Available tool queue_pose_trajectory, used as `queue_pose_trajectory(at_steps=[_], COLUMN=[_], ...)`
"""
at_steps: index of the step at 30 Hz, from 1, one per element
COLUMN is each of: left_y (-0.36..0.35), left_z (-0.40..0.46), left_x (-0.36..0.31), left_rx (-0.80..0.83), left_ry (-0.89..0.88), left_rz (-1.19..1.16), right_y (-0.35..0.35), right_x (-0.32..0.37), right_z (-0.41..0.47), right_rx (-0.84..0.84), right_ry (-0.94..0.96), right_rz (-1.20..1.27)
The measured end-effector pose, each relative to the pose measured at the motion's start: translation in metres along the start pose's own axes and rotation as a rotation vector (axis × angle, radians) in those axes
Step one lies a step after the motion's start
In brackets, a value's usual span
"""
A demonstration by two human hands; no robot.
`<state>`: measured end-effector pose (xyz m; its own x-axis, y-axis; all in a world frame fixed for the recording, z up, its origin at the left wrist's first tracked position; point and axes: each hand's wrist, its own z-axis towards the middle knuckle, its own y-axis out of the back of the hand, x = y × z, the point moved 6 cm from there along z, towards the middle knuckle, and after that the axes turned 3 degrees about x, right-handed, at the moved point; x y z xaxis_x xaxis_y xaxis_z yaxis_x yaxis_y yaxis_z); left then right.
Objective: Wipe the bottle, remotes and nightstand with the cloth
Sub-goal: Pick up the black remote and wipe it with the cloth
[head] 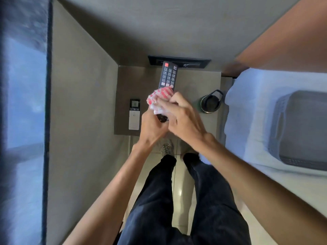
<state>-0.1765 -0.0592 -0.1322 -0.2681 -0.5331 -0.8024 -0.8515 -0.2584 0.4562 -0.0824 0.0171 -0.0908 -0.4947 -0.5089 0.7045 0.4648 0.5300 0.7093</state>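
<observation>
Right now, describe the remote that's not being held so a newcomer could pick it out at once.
Find the grey nightstand between the wall and the bed. On its left side, lying flat and apart from both hands, is the white remote. It is short and pale with a small screen at its top end, unlike the long black remote with the red button, which is lifted and wrapped in the cloth.

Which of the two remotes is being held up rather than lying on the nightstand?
The black remote with the red button, held in both hands. The white remote lies flat on the nightstand.
</observation>
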Motion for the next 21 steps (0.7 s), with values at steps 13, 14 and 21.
queue_pose_trajectory(at_steps=[13, 14, 21], left_y=[-0.010, -0.010, -0.016], left_z=[-0.003, -0.001, 0.004], left_x=[0.052, 0.052, 0.057], left_rx=[0.016, 0.014, 0.044], left_ry=[0.146, 0.138, 0.094], left_rz=[-0.231, -0.248, -0.284], right_y=[0.039, 0.032, -0.003], right_x=[-0.039, -0.030, -0.016], right_z=[0.030, 0.031, 0.009], right_rx=[-0.027, 0.018, 0.220], right_ry=[-0.210, -0.120, 0.019], right_rz=[-0.245, -0.206, -0.093])
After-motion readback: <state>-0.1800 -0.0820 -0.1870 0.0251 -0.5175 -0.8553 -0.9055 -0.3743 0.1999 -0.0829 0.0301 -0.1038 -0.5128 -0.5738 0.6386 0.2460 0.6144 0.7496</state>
